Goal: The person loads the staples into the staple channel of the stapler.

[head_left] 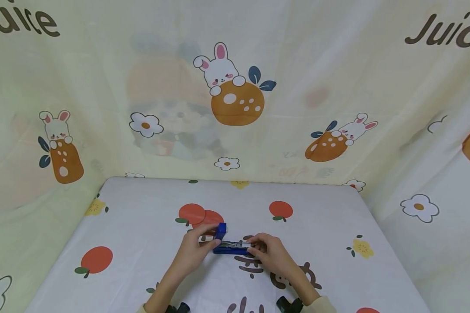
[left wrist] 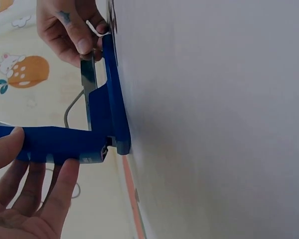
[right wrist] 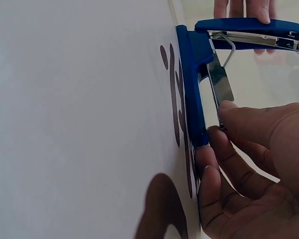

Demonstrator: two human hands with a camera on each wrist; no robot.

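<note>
A blue stapler (head_left: 230, 248) lies on the table with its lid (head_left: 220, 230) swung up, showing the metal staple channel (right wrist: 219, 79). My left hand (head_left: 203, 243) pinches the raised lid (left wrist: 55, 142) between thumb and fingers. In the left wrist view that hand (left wrist: 40, 157) is at the lower left. My right hand (head_left: 258, 248) grips the front end of the base (right wrist: 192, 89). Its fingertips (right wrist: 224, 107) pinch the tip of the metal channel. The left wrist view shows the right hand (left wrist: 72, 30) at the top, at the far end of the base (left wrist: 114, 99).
The table carries a white cloth (head_left: 141, 226) printed with red fruit and flowers. A pale curtain (head_left: 235, 100) with rabbits hangs close behind and at both sides. Two black wrist cameras (head_left: 290, 304) show at the bottom edge.
</note>
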